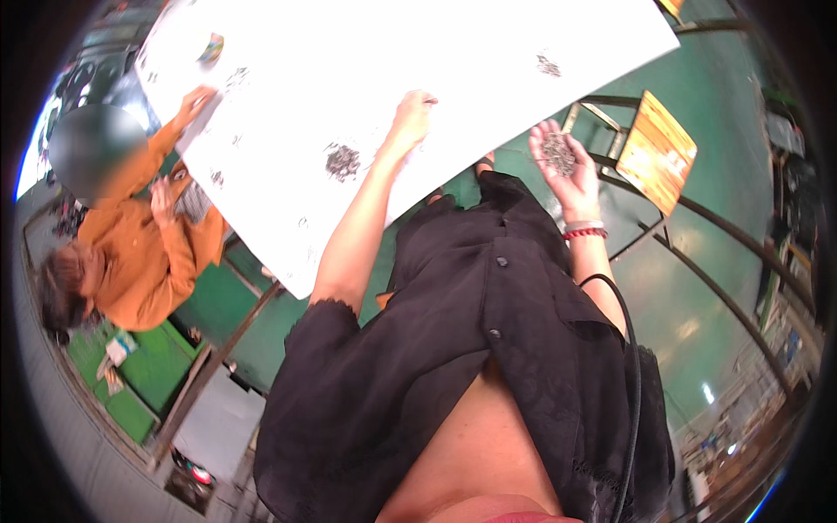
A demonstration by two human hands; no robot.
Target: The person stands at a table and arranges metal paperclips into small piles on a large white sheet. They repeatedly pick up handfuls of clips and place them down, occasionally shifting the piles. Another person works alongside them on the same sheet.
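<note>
- Hands: left hand (pixel 410 118) reaches fwd onto the white bench (pixel 488 52), fingers pinched together at the tips on sth tiny, too small to tell what. Right hand (pixel 565 166) is held off the bench edge, palm up, fingers spread open and cupped, w/ a heap of small grey bits (pixel 558 152) lying in the palm.
- Where the bits are: one dense dark pile (pixel 343 161) on the bench just left of the left forearm; a smaller cluster (pixel 548 64) near the far right of the bench; thin scatters nearer the co-worker's side.
- Progress, judged: some bits already gathered in the right palm, but the main pile looks barely reduced, so most is prob. left.
- Count: 2 own hands, 1 bench, approx. 2 clear piles plus a few loose scatters; single bits can't be counted.
- Others: co-worker in an orange top (pixel 144 253) sits at the left, one hand on the bench, the other near a grey thing.
- Also: wooden-seat chair (pixel 656 150) on the green floor, right of the bench; bracelets (pixel 584 229) on the right wrist.
</note>
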